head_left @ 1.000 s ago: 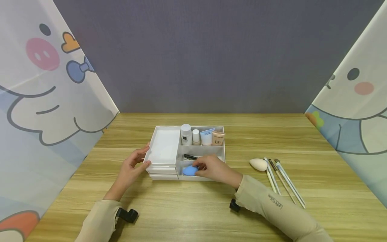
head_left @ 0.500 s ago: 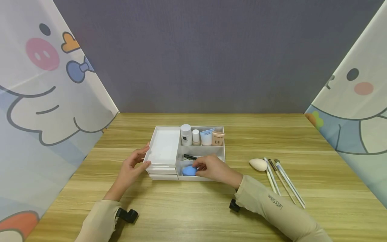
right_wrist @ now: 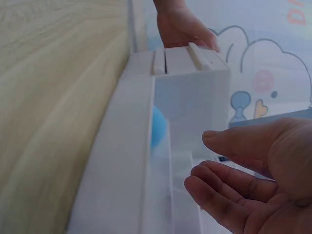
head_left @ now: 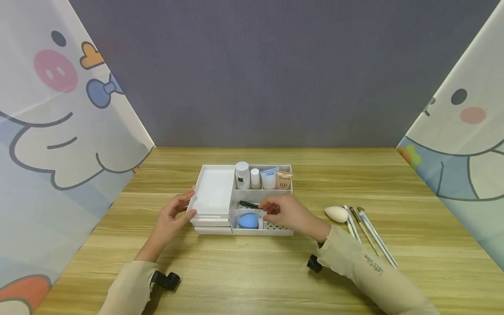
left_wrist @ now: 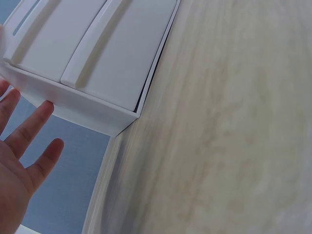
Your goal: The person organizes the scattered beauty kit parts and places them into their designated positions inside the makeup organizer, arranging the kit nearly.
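A white makeup organizer (head_left: 214, 190) with drawers on its left side stands on the table. My left hand (head_left: 171, 219) rests against its left corner, and in the left wrist view the fingers (left_wrist: 36, 126) are spread along the side wall. My right hand (head_left: 289, 213) hovers over the front compartments, with nothing between thumb and fingers (right_wrist: 219, 190) in the right wrist view. A blue makeup sponge (head_left: 248, 221) lies in the front left compartment, just left of those fingertips. Behind it a black pen-like stick (head_left: 249, 204) lies in the middle compartment, its right end by the hand.
In the back compartment stand a white bottle (head_left: 242, 176), a small white-capped bottle (head_left: 255, 178), a blue-white tube (head_left: 269, 179) and a BB cream tube (head_left: 284, 180). To the right on the table lie a cream sponge (head_left: 336, 214) and several makeup brushes (head_left: 368, 232).
My right hand has let go of the blue makeup sponge and moved up and to the right, leaving it in the compartment. The left hand has stayed in place.
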`<state>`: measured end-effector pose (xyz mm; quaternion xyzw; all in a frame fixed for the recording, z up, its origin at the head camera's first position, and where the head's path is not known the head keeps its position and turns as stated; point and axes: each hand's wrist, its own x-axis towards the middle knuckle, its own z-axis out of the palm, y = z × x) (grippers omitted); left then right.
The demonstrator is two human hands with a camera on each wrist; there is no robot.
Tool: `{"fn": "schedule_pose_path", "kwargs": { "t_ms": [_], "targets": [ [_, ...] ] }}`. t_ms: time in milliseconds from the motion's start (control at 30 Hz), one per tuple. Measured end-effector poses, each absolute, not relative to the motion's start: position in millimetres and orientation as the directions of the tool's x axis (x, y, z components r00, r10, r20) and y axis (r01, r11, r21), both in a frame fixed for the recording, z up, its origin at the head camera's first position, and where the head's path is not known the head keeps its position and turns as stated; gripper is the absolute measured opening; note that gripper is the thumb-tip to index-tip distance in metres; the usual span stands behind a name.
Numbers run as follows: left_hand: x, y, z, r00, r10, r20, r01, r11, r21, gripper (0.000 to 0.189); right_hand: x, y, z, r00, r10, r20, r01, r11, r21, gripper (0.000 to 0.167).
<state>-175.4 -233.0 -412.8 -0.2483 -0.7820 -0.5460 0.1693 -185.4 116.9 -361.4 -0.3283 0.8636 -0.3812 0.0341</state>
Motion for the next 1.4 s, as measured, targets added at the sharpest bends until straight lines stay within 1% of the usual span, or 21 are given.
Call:
{"fn": "schedule_pose_path", "kwargs": {
  "t_ms": [233, 433, 800, 1067, 1267, 1400],
  "targets": [
    [-175, -233, -411, -0.819, 0.204, 0.536, 0.573, 0.285, 0.768, 0.045, -186, 135, -353, -0.81, -0.551, 0.202, -0.514, 0.502, -0.695, 0.021],
    [-176, -234, -412, -0.817, 0.205, 0.538, 0.576, 0.281, 0.767, 0.045, -186, 153, -344, -0.841, -0.503, 0.198, -0.483, 0.536, -0.693, 0.022],
    [-176, -233, -412, -0.817, 0.209, 0.537, 0.576, 0.283, 0.767, 0.045, -186, 192, -339, -0.88, -0.424, 0.216, -0.455, 0.617, -0.642, 0.018],
    [-175, -233, -412, -0.831, 0.199, 0.519, 0.556, 0.295, 0.777, 0.045, -185, 219, -342, -0.898, -0.38, 0.222, -0.432, 0.667, -0.607, 0.02],
    [-175, -233, -412, -0.832, 0.2, 0.517, 0.555, 0.303, 0.775, 0.045, -184, 238, -344, -0.914, -0.356, 0.193, -0.399, 0.703, -0.589, 0.023],
    [-175, -233, -411, -0.83, 0.201, 0.52, 0.558, 0.306, 0.771, 0.045, -184, 252, -347, -0.928, -0.34, 0.152, -0.362, 0.731, -0.578, 0.027]
  ]
}}
